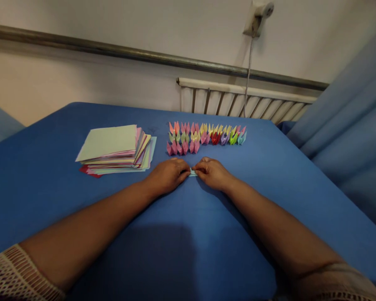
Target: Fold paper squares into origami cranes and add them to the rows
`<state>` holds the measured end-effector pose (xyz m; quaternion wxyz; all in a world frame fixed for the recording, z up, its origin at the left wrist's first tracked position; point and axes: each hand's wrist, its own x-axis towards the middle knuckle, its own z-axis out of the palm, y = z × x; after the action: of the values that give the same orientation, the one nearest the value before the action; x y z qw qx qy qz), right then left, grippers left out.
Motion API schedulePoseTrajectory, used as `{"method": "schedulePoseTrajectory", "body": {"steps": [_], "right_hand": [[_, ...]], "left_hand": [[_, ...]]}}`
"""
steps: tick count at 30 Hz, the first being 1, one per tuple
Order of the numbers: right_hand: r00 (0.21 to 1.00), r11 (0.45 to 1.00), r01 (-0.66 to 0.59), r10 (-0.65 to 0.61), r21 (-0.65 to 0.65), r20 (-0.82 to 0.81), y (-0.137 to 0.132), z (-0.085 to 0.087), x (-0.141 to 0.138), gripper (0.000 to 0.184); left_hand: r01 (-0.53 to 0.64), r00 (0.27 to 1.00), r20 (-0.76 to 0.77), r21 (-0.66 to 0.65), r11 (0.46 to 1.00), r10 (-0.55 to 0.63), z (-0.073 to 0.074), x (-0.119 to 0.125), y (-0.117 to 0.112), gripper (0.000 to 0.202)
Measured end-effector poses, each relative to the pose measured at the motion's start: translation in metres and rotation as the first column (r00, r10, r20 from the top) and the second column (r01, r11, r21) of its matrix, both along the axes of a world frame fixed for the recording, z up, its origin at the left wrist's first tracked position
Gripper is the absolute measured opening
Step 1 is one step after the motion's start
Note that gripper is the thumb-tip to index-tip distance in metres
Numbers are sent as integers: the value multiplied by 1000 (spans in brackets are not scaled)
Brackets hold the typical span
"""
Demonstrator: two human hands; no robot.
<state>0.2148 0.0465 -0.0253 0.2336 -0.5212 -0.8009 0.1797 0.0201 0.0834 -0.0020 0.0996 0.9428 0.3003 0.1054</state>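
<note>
Between my hands, low on the blue table, is a small piece of light blue folded paper (192,172). My left hand (169,174) pinches its left side, and my right hand (213,172) pinches the right side. Only a narrow strip of the paper shows; the fingers cover the rest, so its full shape is hidden. Just beyond my hands stand several folded paper cranes (183,147) in rows, in pink, yellow, red, purple, green and light blue.
A thick stack of coloured paper sheets (113,144) lies left of my hands, pale green on top. Blue cloth covers the table (181,234). Behind it are a white radiator (219,90), a metal rail (128,53) and a plugged-in cord (248,71). A blue curtain (357,117) hangs at the right.
</note>
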Motion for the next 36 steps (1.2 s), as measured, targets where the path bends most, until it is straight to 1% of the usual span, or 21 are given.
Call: {"method": "schedulePoseTrajectory", "body": {"steps": [4, 7, 11, 16, 20, 23, 29, 36], "right_hand": [[1000, 1000, -8, 8, -25, 2, -2, 2, 2, 23], [999, 999, -32, 32, -20, 7, -2, 2, 3, 26], [998, 999, -54, 54, 1, 22, 0, 2, 4, 22], [997, 998, -70, 70, 9, 22, 1, 2, 3, 19], [998, 999, -53, 53, 3, 22, 0, 1, 3, 18], [999, 1000, -31, 31, 1, 24, 0, 2, 3, 18], [998, 999, -43, 43, 11, 51, 3, 0, 5, 19], [996, 998, 51, -54, 39, 73, 3, -3, 2, 17]], "left_hand": [[-15, 1000, 22, -14, 1000, 15, 1, 0, -1, 18], [-36, 999, 9, -20, 999, 37, 1, 0, -1, 20], [-48, 999, 24, -14, 999, 48, -2, 0, 0, 19], [-25, 999, 42, 6, 1000, 25, -6, 1, 0, 19], [-24, 999, 41, 12, 1000, 24, -7, 2, -1, 17], [-43, 997, 62, -28, 999, 44, -5, 3, -1, 16], [-111, 980, 141, -189, 976, 138, -6, 6, 1, 17], [-156, 968, 159, -218, 963, 193, -8, 8, 1, 18]]}}
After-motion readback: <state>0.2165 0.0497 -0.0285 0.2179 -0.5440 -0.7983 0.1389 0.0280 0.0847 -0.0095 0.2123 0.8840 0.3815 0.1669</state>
